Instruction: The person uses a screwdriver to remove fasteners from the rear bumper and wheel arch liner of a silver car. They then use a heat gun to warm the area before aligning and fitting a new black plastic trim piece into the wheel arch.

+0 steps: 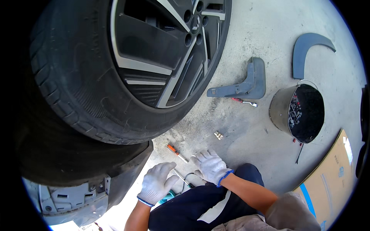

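Observation:
My left hand (157,183), in a white knit glove with a blue cuff, is over my left knee, thumb and fingers apart and nothing visible in it. My right hand (210,166), gloved alike, is farther forward over my other leg, palm down with fingers spread. Just ahead of the hands an orange-handled screwdriver (172,149) lies on the floor. Between them is a thin-shafted tool (180,176) with a dark green end, beside a black loop of cord. A teal tool (168,197), partly hidden, shows beneath my left hand.
A large car wheel (86,77) fills the left, above grey bodywork (69,200). On the concrete lie small metal fittings (218,135), a ratchet (244,102), a grey mud flap (256,79) and curved trim (304,50). A bucket (279,109) of bolts and cardboard (327,181) are at right.

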{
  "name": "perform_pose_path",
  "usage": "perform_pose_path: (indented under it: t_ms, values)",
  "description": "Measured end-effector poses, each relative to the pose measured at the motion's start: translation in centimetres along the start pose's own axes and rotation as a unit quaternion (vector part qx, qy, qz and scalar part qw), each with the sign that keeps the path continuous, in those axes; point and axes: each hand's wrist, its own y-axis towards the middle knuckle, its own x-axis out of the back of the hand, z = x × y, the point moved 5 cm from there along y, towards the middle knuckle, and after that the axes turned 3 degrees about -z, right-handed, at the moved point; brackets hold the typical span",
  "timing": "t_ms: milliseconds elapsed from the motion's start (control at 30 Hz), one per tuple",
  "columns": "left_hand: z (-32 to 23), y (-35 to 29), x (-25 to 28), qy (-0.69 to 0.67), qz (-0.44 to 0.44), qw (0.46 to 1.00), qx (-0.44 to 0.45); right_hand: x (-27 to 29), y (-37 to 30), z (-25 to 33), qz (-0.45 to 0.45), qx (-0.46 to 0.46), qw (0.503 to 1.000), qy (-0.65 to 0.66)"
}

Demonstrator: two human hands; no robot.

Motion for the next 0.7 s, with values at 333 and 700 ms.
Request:
perform_pose_path:
  t_ms: [333,700]
  values:
    - [9.8,0.1,-4.9,0.040,0.093,0.979,0.178,6.1,-4.9,-0.8,0.047,-0.076,0.991,-0.102]
    - [-3.3,-9.5,15.8,-0.353,-0.156,0.916,-0.107,13.9,-18.4,-4.4,-0.115,-0.406,0.906,0.029]
